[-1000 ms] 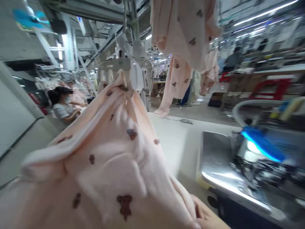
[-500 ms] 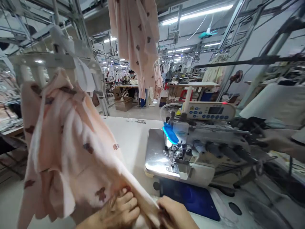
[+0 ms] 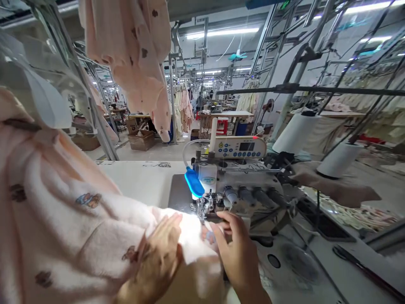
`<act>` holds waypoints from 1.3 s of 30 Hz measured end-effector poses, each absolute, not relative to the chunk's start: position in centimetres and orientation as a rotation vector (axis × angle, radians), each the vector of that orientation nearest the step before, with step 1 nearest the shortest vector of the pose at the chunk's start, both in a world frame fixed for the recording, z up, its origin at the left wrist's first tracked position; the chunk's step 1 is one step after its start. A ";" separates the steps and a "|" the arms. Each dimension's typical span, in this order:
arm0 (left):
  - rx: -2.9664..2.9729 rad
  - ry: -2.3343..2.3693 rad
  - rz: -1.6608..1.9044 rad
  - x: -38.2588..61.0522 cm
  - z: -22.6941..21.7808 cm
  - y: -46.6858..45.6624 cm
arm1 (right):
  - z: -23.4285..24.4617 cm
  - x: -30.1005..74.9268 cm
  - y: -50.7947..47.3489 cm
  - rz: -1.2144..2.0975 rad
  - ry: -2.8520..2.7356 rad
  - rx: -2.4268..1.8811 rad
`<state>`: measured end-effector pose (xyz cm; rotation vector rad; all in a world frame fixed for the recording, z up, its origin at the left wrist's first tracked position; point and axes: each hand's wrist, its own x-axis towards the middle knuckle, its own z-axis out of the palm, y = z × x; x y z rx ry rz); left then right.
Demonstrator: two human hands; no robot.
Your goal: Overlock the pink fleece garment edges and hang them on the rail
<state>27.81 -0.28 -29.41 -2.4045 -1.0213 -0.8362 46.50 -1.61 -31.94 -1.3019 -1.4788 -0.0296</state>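
A pale pink printed garment hangs at the left and stretches across to the overlock sewing machine. Its edge lies brightly lit at the needle and presser foot. My left hand rests flat on the cloth with fingers extended, just left of the needle area. Close to the presser foot on the right, my right hand has thumb and fingers closed on the garment's edge. A blue guard sits above the needle. Parts of my fingertips are hidden by the cloth.
More pink garments hang overhead in front. White thread cones stand behind the machine at the right. Dark tweezers or scissors lie on the table's right side. A metal post rises at the left, and cardboard boxes stand beyond.
Both hands have brought the garment's edge up to the needle area. My left hand has flattened from a closed grip. The view has turned right.
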 end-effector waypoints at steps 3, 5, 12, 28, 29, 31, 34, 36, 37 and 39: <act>-2.422 -1.059 -0.841 26.5 -28.7 0.0 | -32.8 45.8 -3.0 -0.209 -1.669 -1.056; -2.531 -1.005 -0.912 26.5 -27.8 -0.7 | -33.2 44.9 -3.9 -0.255 -1.770 -0.972; -2.803 -0.988 -0.899 28.2 -26.2 -3.2 | -34.3 43.4 -6.2 0.741 -1.551 -0.913; -2.987 -1.352 -0.504 29.7 -25.8 1.8 | -35.2 42.0 -5.4 0.988 -0.844 -1.209; -2.984 -1.345 -0.485 29.5 -25.6 1.8 | -35.0 41.9 -5.5 0.977 -0.855 -1.211; -2.963 -1.343 -0.458 29.4 -25.3 1.9 | -34.7 41.9 -5.7 0.904 -0.924 -1.243; -2.930 -1.359 -0.420 29.7 -25.1 2.3 | -34.7 42.4 -5.9 0.681 -1.094 -1.325; -2.915 -1.346 -0.377 30.0 -25.3 2.7 | -34.8 42.9 -5.9 0.548 -1.232 -1.310; -2.902 -1.325 -0.350 30.2 -25.4 2.9 | -34.8 43.2 -5.8 0.505 -1.310 -1.269; -2.855 -1.268 -0.289 30.3 -25.7 3.0 | -34.8 43.7 -5.7 0.452 -1.470 -1.170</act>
